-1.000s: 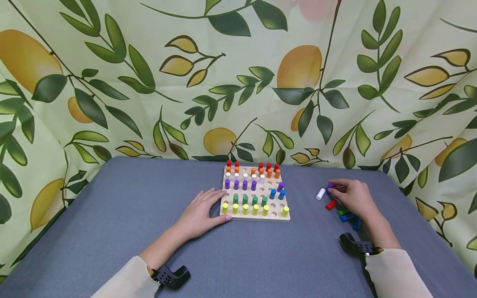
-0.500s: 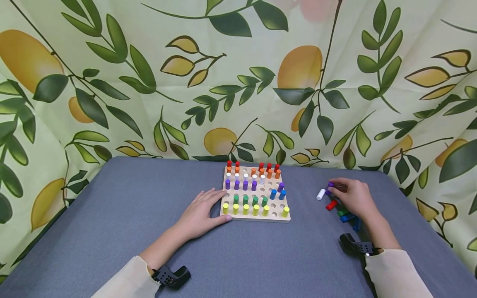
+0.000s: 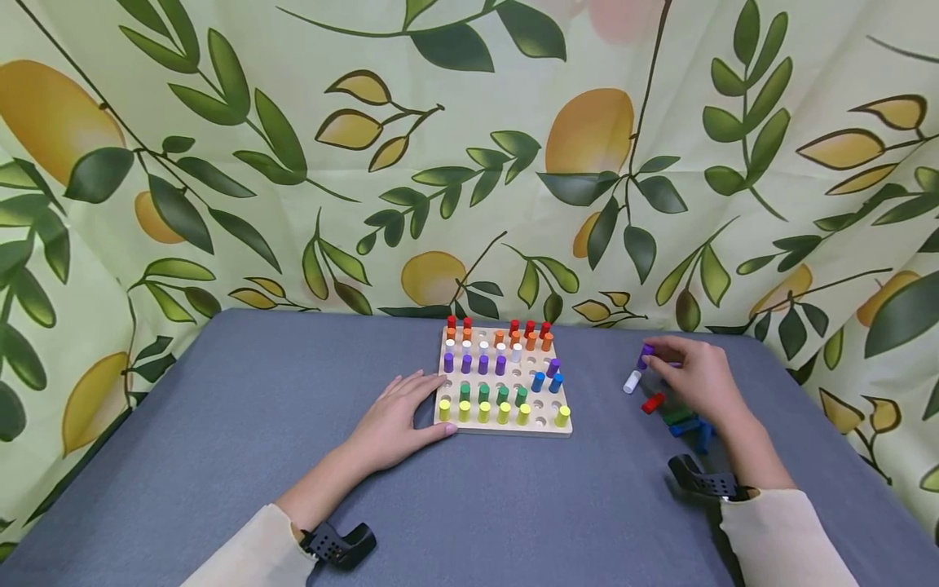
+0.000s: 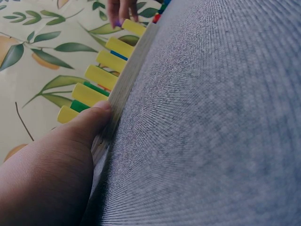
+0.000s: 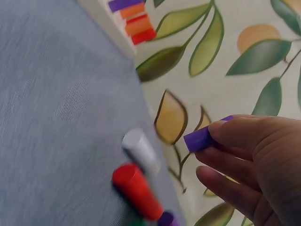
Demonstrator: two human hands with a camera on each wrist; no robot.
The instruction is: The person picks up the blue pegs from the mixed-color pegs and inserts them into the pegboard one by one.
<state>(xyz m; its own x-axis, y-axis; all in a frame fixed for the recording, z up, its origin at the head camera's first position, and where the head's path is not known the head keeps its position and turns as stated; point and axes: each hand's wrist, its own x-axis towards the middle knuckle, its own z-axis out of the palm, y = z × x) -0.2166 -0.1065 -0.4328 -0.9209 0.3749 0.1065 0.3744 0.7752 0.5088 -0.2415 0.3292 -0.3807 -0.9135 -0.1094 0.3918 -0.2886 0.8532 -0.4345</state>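
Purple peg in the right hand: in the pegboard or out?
Out. The right hand pinches the purple peg off to the right of the pegboard, apart from it.

Has pegboard (image 3: 513, 433) on table (image 3: 543, 514), right of and touching left hand (image 3: 399, 424), with standing pegs (image 3: 482, 364) in it. Has gripped peg (image 5: 197, 140) in right hand (image 3: 693, 379), loose pegs (image 3: 652, 403) close to that hand's left side, backdrop (image 3: 484, 106) beyond both hands.
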